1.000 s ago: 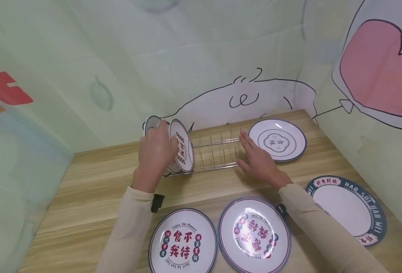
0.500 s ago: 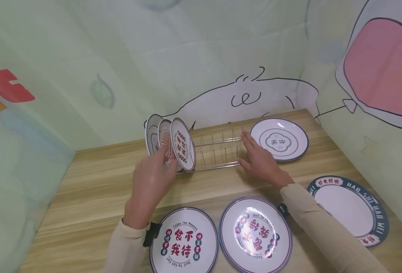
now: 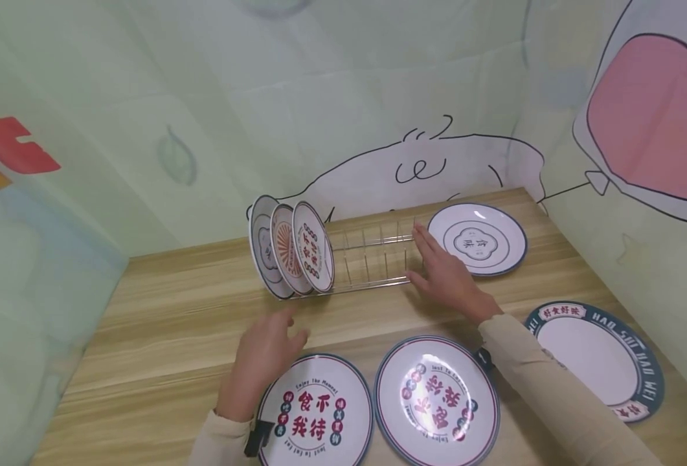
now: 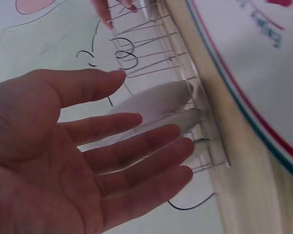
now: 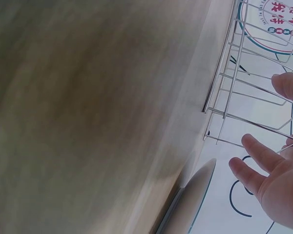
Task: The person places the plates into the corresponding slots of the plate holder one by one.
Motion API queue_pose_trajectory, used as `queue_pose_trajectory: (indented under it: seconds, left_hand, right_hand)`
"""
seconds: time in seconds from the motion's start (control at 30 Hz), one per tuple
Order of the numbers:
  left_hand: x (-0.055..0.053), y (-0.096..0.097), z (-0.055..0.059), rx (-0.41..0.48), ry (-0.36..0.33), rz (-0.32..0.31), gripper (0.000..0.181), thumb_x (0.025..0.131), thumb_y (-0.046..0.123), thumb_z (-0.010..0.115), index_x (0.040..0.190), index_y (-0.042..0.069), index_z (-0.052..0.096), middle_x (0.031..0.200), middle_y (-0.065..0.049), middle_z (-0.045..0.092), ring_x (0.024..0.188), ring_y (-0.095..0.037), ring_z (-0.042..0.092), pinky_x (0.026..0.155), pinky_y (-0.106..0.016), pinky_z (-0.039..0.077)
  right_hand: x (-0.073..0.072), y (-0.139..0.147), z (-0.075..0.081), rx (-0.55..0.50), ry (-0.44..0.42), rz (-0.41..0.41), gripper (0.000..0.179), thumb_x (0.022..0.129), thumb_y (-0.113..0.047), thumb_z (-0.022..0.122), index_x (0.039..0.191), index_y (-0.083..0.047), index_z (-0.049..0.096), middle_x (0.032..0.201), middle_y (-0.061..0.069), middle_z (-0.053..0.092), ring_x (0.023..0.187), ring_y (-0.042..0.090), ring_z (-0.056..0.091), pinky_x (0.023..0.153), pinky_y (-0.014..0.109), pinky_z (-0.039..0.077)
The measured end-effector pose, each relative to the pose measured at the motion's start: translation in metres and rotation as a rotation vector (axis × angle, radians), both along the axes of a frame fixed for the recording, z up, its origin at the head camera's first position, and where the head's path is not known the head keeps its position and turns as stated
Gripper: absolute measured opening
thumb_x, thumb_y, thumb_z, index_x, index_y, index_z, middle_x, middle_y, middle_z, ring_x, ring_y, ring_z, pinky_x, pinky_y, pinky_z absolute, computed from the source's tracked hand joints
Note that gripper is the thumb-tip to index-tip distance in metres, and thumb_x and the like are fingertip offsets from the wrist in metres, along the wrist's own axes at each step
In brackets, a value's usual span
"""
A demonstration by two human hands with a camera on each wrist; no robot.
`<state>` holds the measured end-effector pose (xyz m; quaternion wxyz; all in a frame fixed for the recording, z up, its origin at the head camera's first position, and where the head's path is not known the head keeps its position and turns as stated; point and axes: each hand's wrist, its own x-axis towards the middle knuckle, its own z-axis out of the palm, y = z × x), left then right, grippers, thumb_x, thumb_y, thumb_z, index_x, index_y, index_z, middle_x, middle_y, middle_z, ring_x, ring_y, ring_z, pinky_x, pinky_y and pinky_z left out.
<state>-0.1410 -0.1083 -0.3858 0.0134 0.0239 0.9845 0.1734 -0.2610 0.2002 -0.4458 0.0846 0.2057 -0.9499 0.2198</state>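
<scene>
Round plates, an oval plate and a wire rack on a wood-grained tabletop (image 3: 162, 310). Nearest, two white round plates lie flat side by side, rimmed dark teal with a red inner line: the front-left plate (image 3: 320, 414) has its red characters reading upright to the viewer, while the front-right plate (image 3: 436, 401) has its lettering turned askew. The left hand (image 3: 264, 353) hovers by the upper left edge of the front-left plate; its grip is relaxed, thumb and fingers apart. Farther right lies an oval plate (image 3: 594, 362), white-centred, its broad dark green rim lettered in white, its long axis running from far left to near right; a sleeve overlaps its left edge. The right hand (image 3: 450, 281) rests with straight fingers at the right end of the rack (image 3: 372, 285); its grip is spread, thumb apart from the fingertips. The rack, of slender silvery wire, has its long axis from left to right. Three plates stand on edge at its left end, faces turned rightward, tops tilted left: a red-lettered plate (image 3: 313, 249), a sunburst plate (image 3: 287, 249) and a greyish plate (image 3: 261, 249). Beyond the right hand, a blue-rimmed plate (image 3: 476, 239) with a grey flower-shaped emblem lies flat.
</scene>
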Motion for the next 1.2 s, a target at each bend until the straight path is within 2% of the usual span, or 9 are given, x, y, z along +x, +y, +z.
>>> queue_pose_trajectory:
  seconds: [0.13,0.23,0.33,0.47,0.6,0.93,1.2]
  left_hand:
    - [0.005,-0.006,-0.008,-0.006,-0.098,0.01,0.05,0.088,0.02,0.074,0.133,0.001,0.06,0.122,-0.022,0.068,0.111,-0.044,0.064,0.089,-0.057,0.053]
    - [0.01,-0.01,-0.012,-0.022,-0.16,0.001,0.056,0.084,0.019,0.078,0.135,0.001,0.059,0.129,-0.023,0.064,0.118,-0.046,0.06,0.095,-0.061,0.049]
    - [0.014,-0.014,-0.015,-0.042,-0.212,-0.019,0.061,0.08,0.02,0.083,0.133,0.003,0.06,0.127,-0.023,0.064,0.115,-0.045,0.061,0.094,-0.062,0.049]
    - [0.017,-0.018,-0.02,-0.065,-0.257,-0.052,0.065,0.073,0.022,0.088,0.13,0.005,0.063,0.12,-0.018,0.066,0.106,-0.038,0.063,0.09,-0.057,0.052]
    - [0.018,-0.018,-0.025,-0.068,-0.267,-0.074,0.066,0.068,0.023,0.091,0.126,0.006,0.065,0.113,-0.014,0.063,0.098,-0.03,0.061,0.084,-0.051,0.054]
    - [0.02,-0.013,-0.03,-0.099,-0.239,-0.111,0.073,0.059,0.028,0.095,0.122,0.007,0.067,0.104,-0.012,0.06,0.09,-0.028,0.06,0.077,-0.05,0.053]
    - [0.021,-0.009,-0.031,-0.116,-0.268,-0.12,0.074,0.06,0.023,0.095,0.125,0.006,0.063,0.104,-0.012,0.064,0.085,-0.026,0.06,0.073,-0.046,0.053]
  right_hand:
    - [0.0,0.0,0.0,0.0,0.0,-0.002,0.086,0.094,-0.035,0.066,0.158,-0.002,0.019,0.168,0.013,0.017,0.094,0.037,0.067,0.072,0.045,0.057]
    - [0.0,0.001,0.001,0.001,-0.002,-0.001,0.086,0.094,-0.036,0.066,0.158,-0.002,0.019,0.168,0.013,0.016,0.094,0.038,0.067,0.073,0.046,0.057]
    - [0.001,0.001,0.002,0.002,-0.002,0.004,0.087,0.094,-0.036,0.066,0.158,-0.001,0.019,0.168,0.013,0.016,0.096,0.038,0.067,0.075,0.047,0.057]
    - [0.0,0.001,0.001,0.009,-0.001,0.004,0.087,0.094,-0.036,0.066,0.158,-0.002,0.019,0.168,0.013,0.016,0.097,0.038,0.067,0.075,0.046,0.058]
    - [0.0,0.0,0.001,0.014,-0.001,-0.001,0.087,0.094,-0.036,0.067,0.158,-0.002,0.019,0.168,0.013,0.016,0.094,0.037,0.067,0.073,0.046,0.057]
    - [0.001,0.0,0.002,0.015,-0.003,-0.006,0.087,0.094,-0.034,0.067,0.158,-0.001,0.019,0.168,0.013,0.016,0.086,0.034,0.066,0.068,0.043,0.056]
    - [0.001,0.0,0.001,0.016,0.001,-0.006,0.087,0.094,-0.034,0.067,0.158,-0.001,0.019,0.168,0.014,0.017,0.082,0.033,0.065,0.067,0.043,0.056]
